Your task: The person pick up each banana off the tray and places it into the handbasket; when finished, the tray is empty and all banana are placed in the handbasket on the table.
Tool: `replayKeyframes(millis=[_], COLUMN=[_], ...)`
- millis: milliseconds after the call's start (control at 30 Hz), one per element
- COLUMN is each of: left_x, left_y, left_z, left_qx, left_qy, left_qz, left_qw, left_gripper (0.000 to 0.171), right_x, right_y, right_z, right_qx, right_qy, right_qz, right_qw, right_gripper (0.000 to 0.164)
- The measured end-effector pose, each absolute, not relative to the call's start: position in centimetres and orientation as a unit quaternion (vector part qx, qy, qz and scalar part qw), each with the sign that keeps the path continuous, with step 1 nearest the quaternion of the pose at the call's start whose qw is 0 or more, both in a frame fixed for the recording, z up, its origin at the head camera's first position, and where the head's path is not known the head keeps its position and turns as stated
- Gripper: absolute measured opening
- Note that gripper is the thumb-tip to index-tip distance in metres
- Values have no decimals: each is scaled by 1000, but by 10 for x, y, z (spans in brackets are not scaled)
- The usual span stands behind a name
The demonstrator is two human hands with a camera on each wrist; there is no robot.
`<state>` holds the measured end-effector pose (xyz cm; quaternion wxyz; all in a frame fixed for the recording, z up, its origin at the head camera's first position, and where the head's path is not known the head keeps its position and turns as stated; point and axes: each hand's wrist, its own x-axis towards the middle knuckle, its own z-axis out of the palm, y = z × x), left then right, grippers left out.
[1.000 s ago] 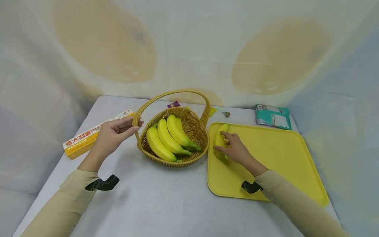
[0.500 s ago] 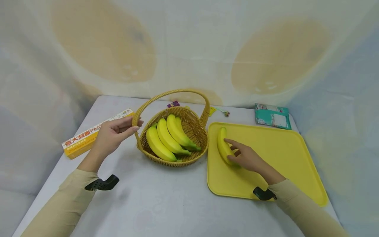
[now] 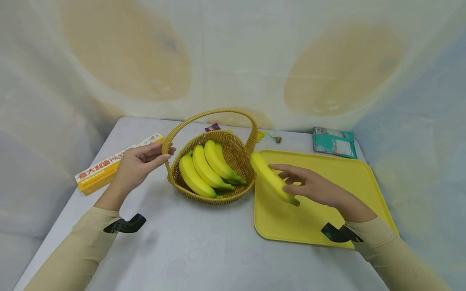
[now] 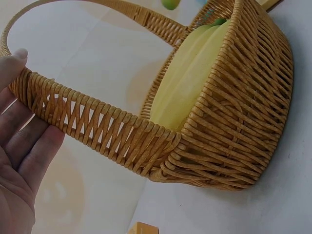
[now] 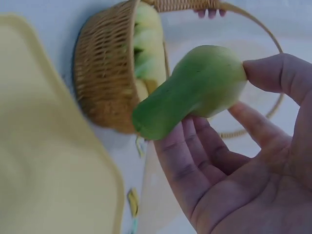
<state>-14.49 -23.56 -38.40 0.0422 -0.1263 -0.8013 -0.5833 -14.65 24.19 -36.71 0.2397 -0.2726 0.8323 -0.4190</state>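
A woven basket (image 3: 211,201) with a tall arched handle stands mid-table, several bananas (image 3: 207,171) lying inside it. My left hand (image 3: 142,161) holds the left side of the handle (image 4: 97,122), thumb on one face and fingers on the other. Between the thumb and fingers of my right hand (image 3: 313,186) is a single banana (image 3: 271,178), raised over the left edge of the yellow tray (image 3: 291,230) and tilted with its stem towards me. In the right wrist view the green stem end of this banana (image 5: 190,92) points at the camera, the basket behind it.
A pasta box (image 3: 105,171) lies left of the basket, behind my left forearm. Behind the basket are a purple packet (image 3: 212,127) and a lollipop (image 3: 278,139). A teal packet (image 3: 335,143) rests beyond the tray, near the fabric wall.
My right hand has taken hold of the banana on the tray, lifted it and tilted it, its far tip now close to the basket. My left hand stays on the handle.
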Motion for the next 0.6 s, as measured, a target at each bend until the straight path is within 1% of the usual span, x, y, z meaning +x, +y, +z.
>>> replayKeyframes(millis=[100,233,367,600], left_x=[-144,-145,-146,-146], left_y=[-236,-235,-235,-236], left_z=[-383,-384,-385,-385], left_qx=[-125,-124,-128,-131], left_qy=[-801,-798,-792,-787], left_qz=[-584,-588,-596,-602], left_qw=[40,37,36,37], left_gripper=[39,39,40,40], right_x=[-158,-177,-196,-223], right_y=[224,196,167,125], right_z=[-364,-365,-367,-371], right_qx=[-282,-266,-250,-230], right_qy=[816,804,804,842], right_qz=[-435,-453,-457,-393], right_qw=[255,279,286,289], right_gripper=[56,52,51,51])
